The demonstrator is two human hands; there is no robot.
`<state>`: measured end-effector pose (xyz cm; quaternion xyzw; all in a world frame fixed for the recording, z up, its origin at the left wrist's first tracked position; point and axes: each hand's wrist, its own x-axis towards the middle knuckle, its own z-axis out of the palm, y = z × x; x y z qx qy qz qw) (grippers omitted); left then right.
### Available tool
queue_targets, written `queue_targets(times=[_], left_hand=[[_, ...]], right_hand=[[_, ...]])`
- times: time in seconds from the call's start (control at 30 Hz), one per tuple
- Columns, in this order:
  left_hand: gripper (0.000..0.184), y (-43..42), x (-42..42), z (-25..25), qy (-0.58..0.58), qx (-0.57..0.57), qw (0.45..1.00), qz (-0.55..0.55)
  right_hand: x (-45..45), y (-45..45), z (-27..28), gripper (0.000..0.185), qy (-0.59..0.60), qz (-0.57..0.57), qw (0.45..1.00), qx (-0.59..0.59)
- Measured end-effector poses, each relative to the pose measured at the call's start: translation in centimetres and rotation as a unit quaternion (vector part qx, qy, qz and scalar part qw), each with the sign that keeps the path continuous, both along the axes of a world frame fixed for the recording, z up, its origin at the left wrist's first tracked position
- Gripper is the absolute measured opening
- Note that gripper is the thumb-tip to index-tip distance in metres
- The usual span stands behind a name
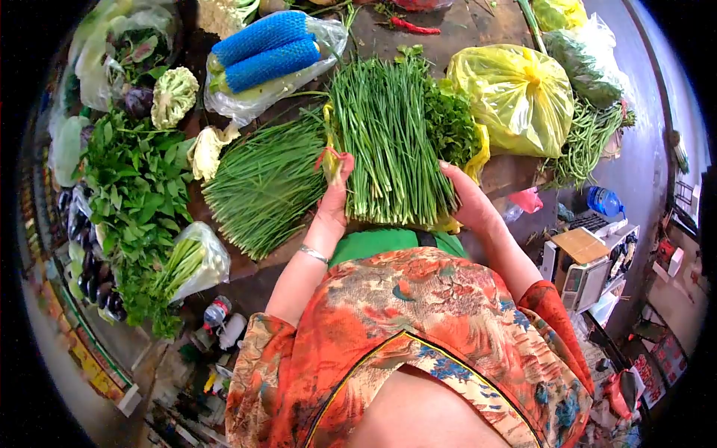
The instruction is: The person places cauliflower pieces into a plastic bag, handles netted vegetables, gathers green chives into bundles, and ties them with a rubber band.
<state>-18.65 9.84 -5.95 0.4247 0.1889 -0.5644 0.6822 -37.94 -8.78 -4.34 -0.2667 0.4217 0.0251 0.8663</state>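
Observation:
A thick bunch of garlic chives [388,142] lies in front of my body, cut ends toward me. My left hand [338,193] grips its left edge, and my right hand [461,196] holds the lower right edge; most fingers of both are hidden by the stalks. A reddish-pink tie [334,158] shows at my left fingertips, beside a strip of yellow plastic. Another pile of garlic chives [265,183] spreads to the left of the bunch. Leafy parsley-like greens [452,123] sit just right of it, partly in yellow plastic.
Blue-netted long vegetables [265,52] lie on a clear bag at the back left. Cauliflower [175,97], leafy greens [134,172] and eggplants [95,280] fill the left side. A knotted yellow bag [515,97] and long green beans [586,142] are at right. Red chilies [413,28] lie behind.

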Motion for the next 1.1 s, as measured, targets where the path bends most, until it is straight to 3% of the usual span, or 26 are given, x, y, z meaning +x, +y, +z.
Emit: queue_targets(times=[0.03,0.1,0.17,0.27,0.3,0.37,0.43,0.5,0.57,0.63,0.7,0.77,0.83,0.87,0.97,1.0,1.07,1.1], left_hand=[[0.058,0.1,-0.2,-0.4,-0.022,0.060,0.998,0.012],[0.063,1.4,-0.4,-1.1,-0.089,-0.147,0.984,-0.043],[0.053,-1.7,0.4,0.9,0.042,0.035,0.992,-0.114],[0.043,-1.8,0.1,1.9,-0.033,0.052,0.987,-0.147],[0.041,-1.7,-0.2,2.1,-0.048,0.020,0.991,-0.125],[0.039,-0.3,-0.8,3.2,-0.086,-0.007,0.988,-0.128],[0.034,0.9,-0.8,4.5,-0.103,-0.054,0.983,-0.140],[0.032,1.0,-0.9,5.7,-0.121,-0.107,0.980,-0.118],[0.032,2.0,-0.1,3.7,-0.127,-0.165,0.967,-0.147],[0.032,1.9,0.1,3.6,-0.120,-0.129,0.972,-0.157],[0.032,1.8,0.4,3.7,-0.111,-0.115,0.972,-0.174],[0.056,2.1,0.2,4.5,-0.161,-0.056,0.961,-0.219],[0.055,3.8,0.5,2.4,-0.152,-0.083,0.955,-0.240],[0.053,5.5,0.3,0.6,-0.288,-0.033,0.915,-0.280],[0.023,4.2,-0.6,6.6,-0.121,-0.109,0.976,-0.145],[0.026,4.4,-1.1,6.1,-0.130,-0.064,0.982,-0.119],[0.036,5.0,-0.9,3.7,-0.106,-0.080,0.982,-0.136],[0.049,11.4,-0.2,-5.4,-0.184,-0.045,0.971,-0.143]], right_hand=[[0.9,-0.2,2.4,0.085,0.031,0.000,0.999,0.016],[1.6,0.0,2.8,0.092,0.059,0.002,0.998,0.030],[1.5,0.7,1.1,0.091,0.059,0.080,0.980,-0.171],[2.7,0.9,4.9,0.090,0.018,0.094,0.980,-0.173],[2.9,0.9,5.5,0.091,-0.024,0.111,0.977,-0.181],[2.7,1.4,6.5,0.088,0.007,0.090,0.981,-0.174],[2.0,1.7,6.1,0.090,-0.089,0.074,0.979,-0.170],[2.0,1.9,6.3,0.094,-0.103,0.065,0.977,-0.174],[2.6,2.0,6.4,0.099,-0.144,0.077,0.969,-0.185],[3.2,1.7,7.3,0.102,-0.116,0.096,0.964,-0.220],[3.5,1.3,7.2,0.110,-0.111,0.132,0.972,-0.157],[3.3,1.8,6.0,0.103,-0.145,0.112,0.973,-0.139],[3.1,2.3,6.5,0.096,-0.126,0.087,0.976,-0.152],[2.9,2.6,6.6,0.092,-0.130,0.071,0.975,-0.163],[2.0,2.8,7.3,0.095,-0.131,0.036,0.986,-0.100],[1.8,2.6,6.6,0.097,-0.104,0.053,0.989,-0.094],[1.9,2.8,5.0,0.099,-0.097,0.058,0.990,-0.086],[2.0,2.7,4.4,0.100,-0.090,0.062,0.991,-0.077]])
